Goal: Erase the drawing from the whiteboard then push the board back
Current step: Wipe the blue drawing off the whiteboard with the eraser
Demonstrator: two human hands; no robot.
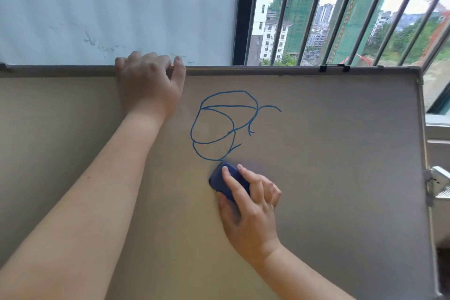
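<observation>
The blue drawing (226,126) sits in the upper middle of the whiteboard (341,165), all its lines showing, so we judge erasing has barely begun. Touching its lowest stroke is the dark blue eraser (220,178), which our right hand (248,212) pinches and presses flat. Our left hand (148,83) curls over the top edge, probably to steady the board.

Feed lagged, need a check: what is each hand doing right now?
Left hand: closed over the top edge of the whiteboard.
Right hand: holding the blue eraser on the board, just below the drawing.
</observation>
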